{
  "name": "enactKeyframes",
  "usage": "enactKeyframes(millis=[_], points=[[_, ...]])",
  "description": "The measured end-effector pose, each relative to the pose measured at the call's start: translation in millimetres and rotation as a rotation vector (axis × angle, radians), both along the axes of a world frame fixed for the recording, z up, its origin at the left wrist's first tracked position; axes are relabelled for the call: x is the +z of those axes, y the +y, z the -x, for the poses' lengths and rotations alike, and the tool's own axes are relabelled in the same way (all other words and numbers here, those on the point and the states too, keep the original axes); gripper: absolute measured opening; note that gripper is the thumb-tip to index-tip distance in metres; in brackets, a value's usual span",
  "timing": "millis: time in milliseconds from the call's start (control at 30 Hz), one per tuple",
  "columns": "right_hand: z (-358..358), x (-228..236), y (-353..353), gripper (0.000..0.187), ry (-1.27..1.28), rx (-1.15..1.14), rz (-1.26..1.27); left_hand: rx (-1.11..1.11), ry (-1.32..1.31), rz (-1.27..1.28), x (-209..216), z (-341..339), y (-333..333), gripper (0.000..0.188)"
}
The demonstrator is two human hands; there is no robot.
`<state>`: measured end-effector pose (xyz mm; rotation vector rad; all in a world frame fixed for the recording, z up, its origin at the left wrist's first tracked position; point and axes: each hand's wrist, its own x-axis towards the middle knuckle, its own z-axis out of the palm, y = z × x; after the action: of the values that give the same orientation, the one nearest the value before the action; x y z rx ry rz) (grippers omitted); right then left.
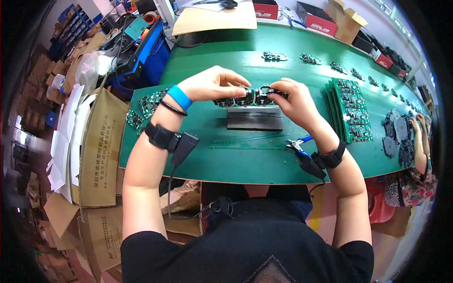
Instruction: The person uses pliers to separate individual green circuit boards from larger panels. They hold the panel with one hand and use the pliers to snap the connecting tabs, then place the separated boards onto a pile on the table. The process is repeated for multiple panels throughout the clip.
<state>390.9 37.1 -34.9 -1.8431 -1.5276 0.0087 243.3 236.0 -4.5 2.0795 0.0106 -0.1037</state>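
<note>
A green circuit board panel with black parts is held level between my two hands, just above a dark metal block. Fingers and thumb of my left hand close on its left part. At the right end, my right hand pinches the panel between thumb and fingers. Whether the panel touches the block cannot be made out. Thin green board strips lie in front of the block. Close to my right wrist are blue-handled side cutters.
A stack of circuit board panels stands to the right. Loose boards lie on the left, and a row of single boards runs along the back. Another person's hands are near dark round parts. Cardboard borders the left side.
</note>
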Motion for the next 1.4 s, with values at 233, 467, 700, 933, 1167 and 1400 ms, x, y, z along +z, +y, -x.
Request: enactKeyframes(millis=[233,467,700,933,1167,1400], points=[[-4,-12,6,0.017,0.001,-0.040,-0.003,0.088,-0.020,0.060,-33,0,-2,0.030],[-34,-26,31,0.026,-0.013,-0.166,0.022,0.235,-0.172,-0.202,-46,-40,21,0.034],[-60,-52,82,0.027,0.098,-0.287,0.307,0.237,0.053,0.138,-81,-65,76,0.032],[-61,-40,62,0.028,0.274,-0.108,0.149,0.757,-0.103,0.557,-55,-75,91,0.022],[-14,-6,3,0.021,0.234,0.063,-0.082,0.847,-0.090,0.670,-87,-139,113,0.013],[-21,-17,-23,0.019,0.501,-0.025,0.010,1.172,-0.241,0.308,-120,-173,107,0.033]])
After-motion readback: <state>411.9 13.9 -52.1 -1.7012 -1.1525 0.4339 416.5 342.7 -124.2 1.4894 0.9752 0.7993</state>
